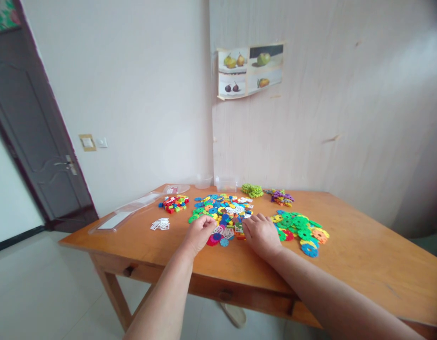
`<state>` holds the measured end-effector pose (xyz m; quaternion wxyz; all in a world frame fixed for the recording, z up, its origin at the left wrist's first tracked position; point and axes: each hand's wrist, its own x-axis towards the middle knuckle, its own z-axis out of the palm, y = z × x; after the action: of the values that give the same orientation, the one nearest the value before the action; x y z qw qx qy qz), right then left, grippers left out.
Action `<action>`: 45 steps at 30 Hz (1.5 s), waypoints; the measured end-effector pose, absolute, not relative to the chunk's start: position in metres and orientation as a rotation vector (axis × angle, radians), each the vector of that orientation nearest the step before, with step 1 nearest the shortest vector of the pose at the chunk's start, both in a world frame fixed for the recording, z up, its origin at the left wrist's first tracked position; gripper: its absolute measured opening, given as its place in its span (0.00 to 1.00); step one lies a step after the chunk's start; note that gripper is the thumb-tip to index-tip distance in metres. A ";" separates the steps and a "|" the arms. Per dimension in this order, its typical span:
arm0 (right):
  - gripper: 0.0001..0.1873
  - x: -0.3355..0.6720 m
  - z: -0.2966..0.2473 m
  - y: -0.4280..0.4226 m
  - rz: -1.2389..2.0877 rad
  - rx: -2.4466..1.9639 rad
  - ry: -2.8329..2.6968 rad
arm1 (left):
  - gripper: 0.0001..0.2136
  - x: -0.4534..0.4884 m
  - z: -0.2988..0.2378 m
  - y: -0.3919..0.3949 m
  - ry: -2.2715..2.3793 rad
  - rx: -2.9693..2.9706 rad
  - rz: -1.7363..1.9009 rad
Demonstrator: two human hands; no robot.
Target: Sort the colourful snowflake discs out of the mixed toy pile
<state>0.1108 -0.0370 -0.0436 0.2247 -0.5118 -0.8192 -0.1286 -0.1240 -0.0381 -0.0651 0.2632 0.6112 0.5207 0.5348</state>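
My left hand (200, 232) rests on the wooden table (363, 250) with its fingers curled in at the near left edge of a big mixed pile of coloured plastic discs and small white cards (223, 212). What the curled fingers hold, if anything, is hidden. My right hand (261, 233) lies palm down at the pile's near right edge, fingers stretched towards the pieces. A second spread of mostly green discs (299, 229) lies just right of that hand.
On the table also lie a small heap of red, yellow and blue bricks (174, 203), a few white cards (160, 225), a clear plastic lid (126, 215), two clear tubs (218, 182), a green cluster (252, 190) and a purple-yellow cluster (281, 197). A dark door (34, 141) stands at left.
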 end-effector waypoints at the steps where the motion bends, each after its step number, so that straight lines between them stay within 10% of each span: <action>1: 0.19 0.113 -0.043 -0.036 -0.353 -1.426 -2.230 | 0.12 -0.124 -0.065 -0.038 1.404 1.655 1.448; 28: 0.22 0.254 -0.033 0.005 0.057 -2.213 -1.537 | 0.15 -0.125 -0.063 -0.039 1.480 1.644 1.477; 45: 0.13 0.180 -0.043 -0.030 -0.084 -1.519 -2.077 | 0.12 -0.128 -0.072 -0.033 1.500 1.808 1.413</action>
<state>0.1802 -0.0301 -0.0429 0.2797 -0.5665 -0.7745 -0.0313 -0.1280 -0.0333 -0.0716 0.1988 0.6464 0.5362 0.5051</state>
